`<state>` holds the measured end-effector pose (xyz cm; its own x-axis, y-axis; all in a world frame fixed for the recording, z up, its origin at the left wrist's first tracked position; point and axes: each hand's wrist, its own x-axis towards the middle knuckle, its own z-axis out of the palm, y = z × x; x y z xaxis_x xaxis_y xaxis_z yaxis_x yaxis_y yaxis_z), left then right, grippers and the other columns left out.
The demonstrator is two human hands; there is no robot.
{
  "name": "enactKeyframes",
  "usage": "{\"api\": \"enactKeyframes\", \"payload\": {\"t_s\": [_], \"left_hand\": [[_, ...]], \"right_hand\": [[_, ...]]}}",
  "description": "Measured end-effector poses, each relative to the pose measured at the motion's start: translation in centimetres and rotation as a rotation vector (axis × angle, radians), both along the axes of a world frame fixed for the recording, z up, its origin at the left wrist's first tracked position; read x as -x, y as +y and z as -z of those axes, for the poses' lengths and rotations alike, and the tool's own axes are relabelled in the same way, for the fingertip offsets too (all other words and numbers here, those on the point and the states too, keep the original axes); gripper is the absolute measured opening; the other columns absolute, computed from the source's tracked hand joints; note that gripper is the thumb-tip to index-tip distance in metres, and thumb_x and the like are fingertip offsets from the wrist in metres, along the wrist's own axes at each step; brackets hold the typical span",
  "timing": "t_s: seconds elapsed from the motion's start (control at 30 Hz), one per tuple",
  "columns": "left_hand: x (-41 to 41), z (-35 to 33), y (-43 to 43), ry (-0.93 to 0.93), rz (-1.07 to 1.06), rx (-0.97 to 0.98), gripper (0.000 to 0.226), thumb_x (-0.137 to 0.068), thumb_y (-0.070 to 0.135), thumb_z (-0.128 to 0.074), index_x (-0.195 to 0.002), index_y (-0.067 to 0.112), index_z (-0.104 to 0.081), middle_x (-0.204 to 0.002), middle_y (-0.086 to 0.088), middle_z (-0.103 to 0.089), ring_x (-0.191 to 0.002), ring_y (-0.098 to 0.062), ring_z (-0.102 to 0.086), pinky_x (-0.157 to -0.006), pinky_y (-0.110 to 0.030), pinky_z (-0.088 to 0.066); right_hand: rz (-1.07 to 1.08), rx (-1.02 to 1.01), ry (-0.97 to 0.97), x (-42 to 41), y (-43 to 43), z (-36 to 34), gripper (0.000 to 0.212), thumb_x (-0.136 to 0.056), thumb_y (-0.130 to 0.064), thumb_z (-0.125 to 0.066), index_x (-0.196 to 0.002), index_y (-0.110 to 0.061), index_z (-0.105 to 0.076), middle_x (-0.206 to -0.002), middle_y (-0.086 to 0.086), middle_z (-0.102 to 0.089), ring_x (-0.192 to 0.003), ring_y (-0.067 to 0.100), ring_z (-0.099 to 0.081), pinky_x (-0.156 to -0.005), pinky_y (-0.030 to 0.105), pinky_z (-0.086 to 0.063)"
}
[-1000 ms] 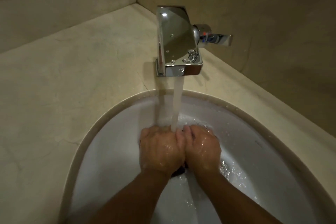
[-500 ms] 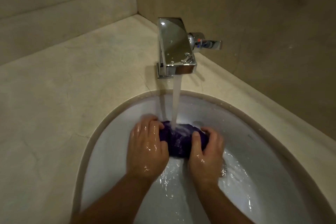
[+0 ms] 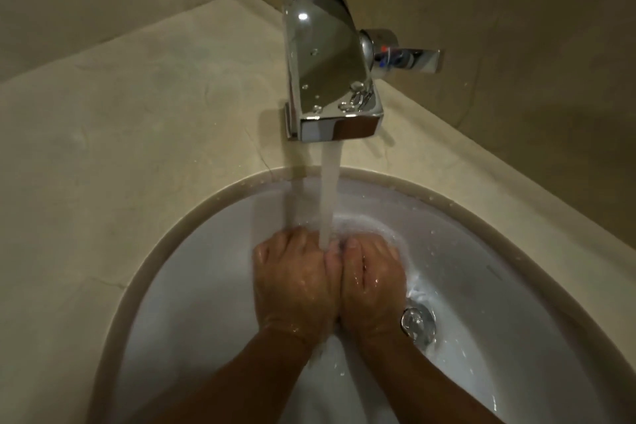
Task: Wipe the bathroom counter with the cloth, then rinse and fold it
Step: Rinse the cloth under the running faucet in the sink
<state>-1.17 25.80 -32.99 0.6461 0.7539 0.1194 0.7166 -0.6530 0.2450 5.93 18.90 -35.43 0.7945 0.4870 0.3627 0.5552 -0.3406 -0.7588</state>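
Fists pressed together under tap (image 3: 330,79) water: left hand (image 3: 292,282), right hand (image 3: 373,282), likely squeezing hidden cloth to rinse it.

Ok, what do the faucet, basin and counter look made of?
Boxy faucet: polished chrome-look metal, mirror reflections.
White oval basin: probably glazed ceramic, glossy highlights.
Beige counter: likely marble-type stone, fairly matte, faint veins.
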Motion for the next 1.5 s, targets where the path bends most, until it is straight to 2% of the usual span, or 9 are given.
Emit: {"api": "enactKeyframes", "payload": {"t_s": [0.27,0.43,0.6,0.73,0.83,1.07,1.17,1.33,1.5], "left_hand": [[-0.8,0.0,-0.1,-0.161,0.024,-0.061,0.054,-0.100,0.042,-0.029,-0.072,0.019,-0.069,-0.066,-0.002,-0.064,-0.071,-0.025,-0.061,-0.078,-0.039,-0.046],[-1.2,-0.4,-0.1,-0.114,0.036,-0.066,0.053,-0.097,0.038,-0.033,-0.060,0.017,-0.065,-0.056,-0.004,-0.057,-0.053,-0.025,-0.053,-0.067,-0.037,-0.046],[-0.7,-0.6,-0.2,-0.190,0.071,-0.037,0.055,-0.096,0.039,-0.033,-0.055,0.018,-0.064,-0.052,0.000,-0.055,-0.052,-0.021,-0.052,-0.068,-0.035,-0.044],[-0.1,-0.9,-0.3,-0.051,0.097,0.071,0.054,-0.099,0.040,-0.029,-0.069,0.021,-0.070,-0.068,-0.002,-0.066,-0.074,-0.023,-0.060,-0.081,-0.038,-0.042],[0.8,-2.6,0.1,-0.043,0.176,0.050,0.056,-0.096,0.043,-0.025,-0.078,0.021,-0.073,-0.080,-0.002,-0.070,-0.084,-0.022,-0.061,-0.083,-0.036,-0.040],[3.8,-8.7,1.1,0.236,0.295,0.120,0.034,-0.092,0.039,-0.041,-0.113,0.021,-0.062,-0.114,-0.006,-0.063,-0.105,-0.026,-0.053,-0.093,-0.041,-0.040],[4.9,-12.2,0.4,0.323,0.290,0.182,0.034,-0.092,0.040,-0.043,-0.114,0.019,-0.058,-0.116,-0.008,-0.061,-0.107,-0.028,-0.052,-0.091,-0.041,-0.040],[5.2,-18.2,-1.1,0.374,0.308,0.249,0.040,-0.096,0.040,-0.042,-0.130,0.022,-0.054,-0.132,-0.006,-0.055,-0.117,-0.028,-0.048,-0.095,-0.039,-0.038],[6.0,-24.7,-1.8,0.399,0.367,0.201,0.053,-0.091,0.042,-0.045,-0.142,0.025,-0.046,-0.146,-0.008,-0.049,-0.130,-0.029,-0.046,-0.107,-0.044,-0.039]], "right_hand": [[0.060,0.087,-0.106,-0.9,0.1,0.7,0.042,-0.100,-0.031,-0.040,-0.067,-0.017,-0.062,-0.063,-0.001,-0.060,-0.059,0.017,-0.056,-0.072,0.039,-0.051],[0.151,0.074,0.096,-0.7,0.2,0.3,0.044,-0.098,-0.039,-0.042,-0.064,-0.025,-0.064,-0.062,-0.003,-0.066,-0.058,0.004,-0.051,-0.068,0.036,-0.053],[0.100,0.146,0.130,-0.5,0.0,-0.7,0.054,-0.097,-0.047,-0.030,-0.063,-0.022,-0.064,-0.062,-0.005,-0.063,-0.059,0.015,-0.057,-0.068,0.033,-0.050],[-0.044,0.305,0.136,-0.5,-0.4,-2.0,0.061,-0.091,-0.055,-0.014,-0.067,-0.022,-0.059,-0.067,0.000,-0.065,-0.063,0.020,-0.061,-0.070,0.036,-0.051],[-0.103,0.479,0.046,-0.7,-1.3,-3.1,0.066,-0.093,-0.055,-0.010,-0.090,-0.021,-0.067,-0.092,0.004,-0.071,-0.087,0.025,-0.063,-0.088,0.041,-0.049],[-0.081,0.794,0.124,0.4,-3.9,-9.7,0.042,-0.104,-0.043,-0.028,-0.128,-0.024,-0.057,-0.121,0.007,-0.062,-0.110,0.028,-0.056,-0.094,0.042,-0.046],[-0.138,0.951,0.189,0.6,-4.6,-14.0,0.041,-0.105,-0.040,-0.028,-0.125,-0.021,-0.058,-0.120,0.009,-0.061,-0.108,0.030,-0.057,-0.094,0.043,-0.047],[-0.202,1.029,0.209,1.0,-5.2,-19.7,0.027,-0.104,-0.032,-0.029,-0.096,-0.020,-0.052,-0.114,0.010,-0.065,-0.097,0.027,-0.056,-0.087,0.037,-0.048],[-0.238,1.093,0.201,3.3,-6.0,-27.7,0.035,-0.106,-0.020,-0.031,-0.123,-0.011,-0.060,-0.129,0.015,-0.063,-0.114,0.031,-0.058,-0.097,0.037,-0.047]]}}
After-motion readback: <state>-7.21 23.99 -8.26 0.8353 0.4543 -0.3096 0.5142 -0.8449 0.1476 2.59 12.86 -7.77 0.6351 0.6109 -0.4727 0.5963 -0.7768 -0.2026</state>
